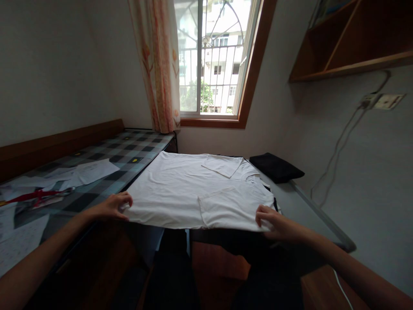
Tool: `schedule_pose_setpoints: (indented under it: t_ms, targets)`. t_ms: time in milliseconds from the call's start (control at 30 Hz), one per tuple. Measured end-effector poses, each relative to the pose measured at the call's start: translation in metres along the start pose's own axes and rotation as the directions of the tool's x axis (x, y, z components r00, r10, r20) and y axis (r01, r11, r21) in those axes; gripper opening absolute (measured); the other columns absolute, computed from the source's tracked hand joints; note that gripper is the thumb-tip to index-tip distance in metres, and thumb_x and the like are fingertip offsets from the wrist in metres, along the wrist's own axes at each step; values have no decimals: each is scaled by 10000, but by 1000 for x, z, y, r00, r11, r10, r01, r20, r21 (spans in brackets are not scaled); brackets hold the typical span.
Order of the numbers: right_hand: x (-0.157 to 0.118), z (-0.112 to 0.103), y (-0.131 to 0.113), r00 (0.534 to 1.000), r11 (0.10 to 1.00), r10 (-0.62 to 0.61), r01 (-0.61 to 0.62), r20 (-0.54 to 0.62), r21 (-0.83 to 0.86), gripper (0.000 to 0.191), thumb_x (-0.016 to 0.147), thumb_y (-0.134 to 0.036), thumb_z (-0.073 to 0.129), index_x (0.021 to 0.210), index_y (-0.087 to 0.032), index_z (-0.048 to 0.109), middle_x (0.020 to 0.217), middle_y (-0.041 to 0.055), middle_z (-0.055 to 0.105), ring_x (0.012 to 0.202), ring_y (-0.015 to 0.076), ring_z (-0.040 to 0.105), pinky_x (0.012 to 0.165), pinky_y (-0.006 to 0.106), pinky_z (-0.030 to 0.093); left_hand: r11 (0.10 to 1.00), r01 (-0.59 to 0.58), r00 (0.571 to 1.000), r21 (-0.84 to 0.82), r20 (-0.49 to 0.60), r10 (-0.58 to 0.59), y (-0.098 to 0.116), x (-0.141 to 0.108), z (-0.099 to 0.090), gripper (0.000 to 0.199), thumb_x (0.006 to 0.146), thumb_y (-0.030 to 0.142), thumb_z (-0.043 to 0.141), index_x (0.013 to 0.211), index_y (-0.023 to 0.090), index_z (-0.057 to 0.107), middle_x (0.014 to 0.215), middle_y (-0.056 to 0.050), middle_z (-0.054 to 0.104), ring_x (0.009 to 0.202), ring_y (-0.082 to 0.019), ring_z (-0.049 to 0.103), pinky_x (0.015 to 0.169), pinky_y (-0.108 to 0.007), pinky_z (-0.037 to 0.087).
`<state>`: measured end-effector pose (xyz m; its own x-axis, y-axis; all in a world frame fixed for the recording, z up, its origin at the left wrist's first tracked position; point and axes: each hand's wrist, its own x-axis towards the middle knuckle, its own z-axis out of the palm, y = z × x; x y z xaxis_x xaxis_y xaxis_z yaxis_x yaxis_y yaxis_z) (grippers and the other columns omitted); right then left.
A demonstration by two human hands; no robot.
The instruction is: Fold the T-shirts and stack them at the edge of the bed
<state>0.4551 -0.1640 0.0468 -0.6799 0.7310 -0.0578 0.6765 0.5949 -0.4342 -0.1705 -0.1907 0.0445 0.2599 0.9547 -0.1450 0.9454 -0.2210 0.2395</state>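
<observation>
A white T-shirt [167, 185] lies spread sideways over the table, its collar to the right and its hem to the left. Both short sleeves are laid in across the body. My left hand [118, 206] pinches the near corner of the hem, with thumb and fingers closed on the cloth. At the shoulder end, my right hand [271, 221] grips the near edge of the shirt between thumb and fingers. The near edge runs fairly straight between my two hands. Some dark cloth peeks out beneath the collar.
A folded black cloth item [275, 167] rests on the grey table [318, 211] at the right. Left of the table is a bed with a checked cover [135, 148], bearing loose papers [93, 172] and a red strap-like item [35, 196]. A cable [338, 146] hangs down the right wall.
</observation>
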Motion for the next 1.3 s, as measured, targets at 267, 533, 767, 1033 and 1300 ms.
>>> schedule_pose_setpoints:
  t_ms: [267, 533, 767, 1033, 1300]
  targets:
    - [3, -14, 7, 993, 987, 77, -63, -89, 149, 153, 745, -252, 531, 836, -194, 639, 852, 40, 653, 771, 183, 593, 697, 271, 458, 991, -81, 986, 109, -139, 96, -7, -24, 12, 491, 673, 211, 588, 1164, 229, 593, 1236, -97, 582, 1205, -275, 508, 1021, -375, 371]
    - [3, -24, 24, 948, 960, 200, -140, -246, 241, 528, 746, -652, 582, 918, -179, 742, 865, 83, 731, 787, 246, 635, 718, 330, 488, 967, 1, 980, -256, -193, -52, -26, -33, -9, 312, 790, 434, 541, 899, 176, 679, 1023, -93, 678, 991, -240, 595, 898, -336, 458]
    - [7, -20, 34, 897, 920, 295, -173, -330, 352, 680, 632, -788, 599, 861, -169, 764, 711, 64, 698, 668, 219, 600, 609, 311, 483, 953, 58, 967, -296, -219, -127, -34, -41, -9, 344, 712, 519, 618, 755, 185, 688, 1001, -82, 699, 972, -247, 602, 935, -339, 432]
    - [16, -16, 44, 851, 877, 369, -186, -374, 442, 648, 607, -775, 638, 812, -172, 755, 629, 39, 657, 630, 204, 581, 565, 289, 462, 902, 263, 798, -341, -449, -402, -51, -24, -11, 409, 691, 561, 545, 824, 189, 647, 850, -42, 695, 842, -246, 635, 825, -321, 477]
    - [37, -20, 61, 781, 855, 400, -131, -479, 501, 698, 601, -784, 631, 898, -160, 731, 847, 95, 719, 773, 268, 642, 649, 337, 519, 785, 265, 600, -560, -541, -589, -50, 28, -22, 341, 753, 365, 556, 968, 107, 613, 905, -65, 665, 867, -211, 595, 753, -268, 490]
